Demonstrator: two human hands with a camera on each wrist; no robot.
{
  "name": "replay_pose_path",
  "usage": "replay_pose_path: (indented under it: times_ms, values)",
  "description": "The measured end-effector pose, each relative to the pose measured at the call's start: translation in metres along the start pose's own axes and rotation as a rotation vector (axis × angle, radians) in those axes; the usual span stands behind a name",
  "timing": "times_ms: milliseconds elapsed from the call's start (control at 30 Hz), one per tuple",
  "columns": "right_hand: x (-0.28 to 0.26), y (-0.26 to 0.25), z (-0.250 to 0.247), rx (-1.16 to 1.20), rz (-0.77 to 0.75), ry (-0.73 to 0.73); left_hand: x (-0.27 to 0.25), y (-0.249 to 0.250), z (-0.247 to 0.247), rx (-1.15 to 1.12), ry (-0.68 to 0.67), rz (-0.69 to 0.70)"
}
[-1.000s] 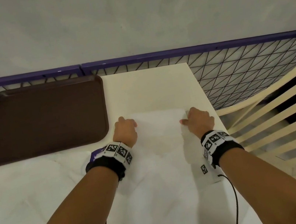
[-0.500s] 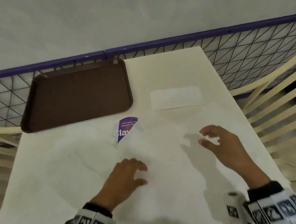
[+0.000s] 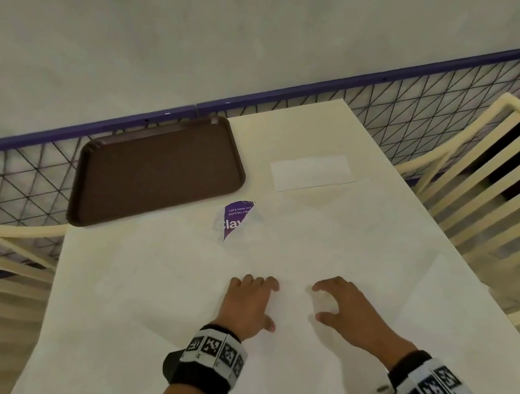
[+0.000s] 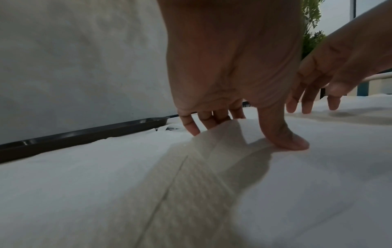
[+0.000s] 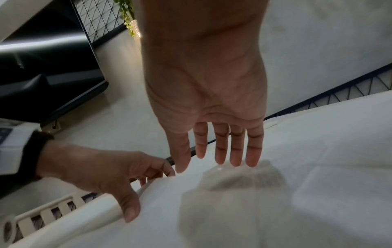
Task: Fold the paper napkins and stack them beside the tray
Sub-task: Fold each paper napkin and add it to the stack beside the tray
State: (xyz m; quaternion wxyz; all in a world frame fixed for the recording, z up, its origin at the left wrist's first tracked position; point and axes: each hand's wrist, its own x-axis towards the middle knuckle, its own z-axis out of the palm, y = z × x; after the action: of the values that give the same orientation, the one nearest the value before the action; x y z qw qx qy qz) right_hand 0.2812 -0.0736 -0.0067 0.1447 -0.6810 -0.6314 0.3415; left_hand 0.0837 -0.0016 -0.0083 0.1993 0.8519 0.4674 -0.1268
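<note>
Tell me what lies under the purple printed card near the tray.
The purple card lies among the spread white napkins, and one napkin's edge covers its right side. The cream table shows beyond. What lies directly beneath the card is covered.

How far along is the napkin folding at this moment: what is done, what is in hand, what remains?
Done: one folded napkin lies on the table right of the brown tray. In hand: the left hand presses fingers and thumb on an unfolded napkin, while the right hand hovers open just above it. Left: folding this sheet and the other flat napkins spread over the table, then stacking them.
</note>
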Motion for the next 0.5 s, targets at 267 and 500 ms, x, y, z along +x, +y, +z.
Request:
replay_pose_path:
  times_ms: [267,500]
  values:
    - [0.012,-0.019,0.015,-0.276,0.034,-0.024,-0.011,0.004,-0.001,0.009,0.062,0.041]
    - [0.028,-0.023,-0.030,-0.106,0.005,-0.063,-0.043,-0.042,-0.029,-0.409,0.143,-0.126]
